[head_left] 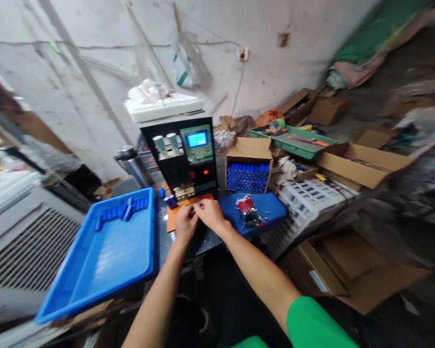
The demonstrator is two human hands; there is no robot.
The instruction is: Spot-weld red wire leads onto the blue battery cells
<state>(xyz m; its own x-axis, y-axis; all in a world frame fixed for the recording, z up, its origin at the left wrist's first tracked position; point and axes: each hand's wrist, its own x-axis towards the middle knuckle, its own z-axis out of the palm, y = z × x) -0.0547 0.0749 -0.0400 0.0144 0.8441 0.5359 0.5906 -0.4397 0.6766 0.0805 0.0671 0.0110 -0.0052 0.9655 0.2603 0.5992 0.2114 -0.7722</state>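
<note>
My left hand (186, 223) and my right hand (210, 213) meet over an orange board (172, 220) in front of a black spot welder (166, 169). The fingers of both are pinched close together. A speck of blue shows at the right fingertips, but what the hands hold is mostly hidden. Beside the left hand, blue battery cells (171, 201) stand at the foot of the welder. To the right of my right hand, a heap of red and black wire leads (247, 210) lies on a blue pad (273, 209).
On the left is a blue tray (119, 251) with several blue cells at its far end. A cardboard box (252, 150) packed with blue cells stands right of the welder. Behind it are a green tray (297, 145) and a flask (134, 164). An open carton (348, 266) lies lower right.
</note>
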